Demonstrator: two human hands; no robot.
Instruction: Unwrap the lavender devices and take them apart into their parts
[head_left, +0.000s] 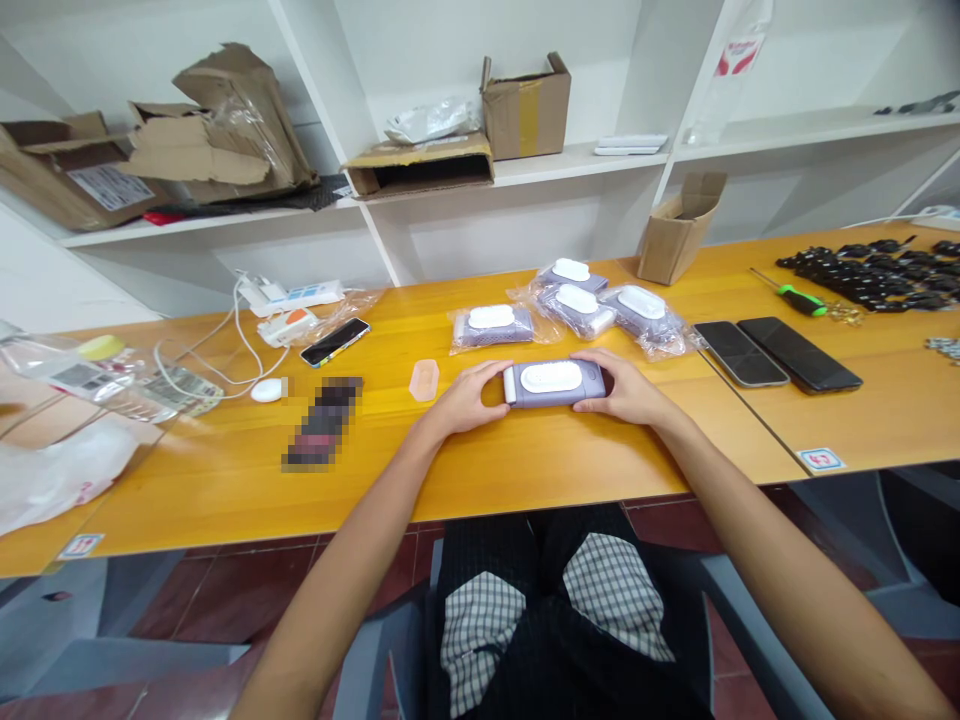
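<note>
A purple device with a white oval top [552, 382] lies flat on the orange wooden table [525, 470]. My left hand [466, 398] grips its left end and my right hand [624, 388] grips its right end, fingers curled round it. Just behind lie several more of the same purple devices in clear plastic bags [491, 326], one bagged device [643, 310] to the right. A small pale pink piece [424, 380] sits left of my left hand.
Two dark phones [776, 354] lie at the right, with a green-handled screwdriver [795, 296] and a pile of black parts [877, 272] beyond. At the left are a phone [335, 341], a power strip with cables [292, 297], a white puck [267, 390] and plastic bags. A small cardboard box [679, 228] stands against the shelves.
</note>
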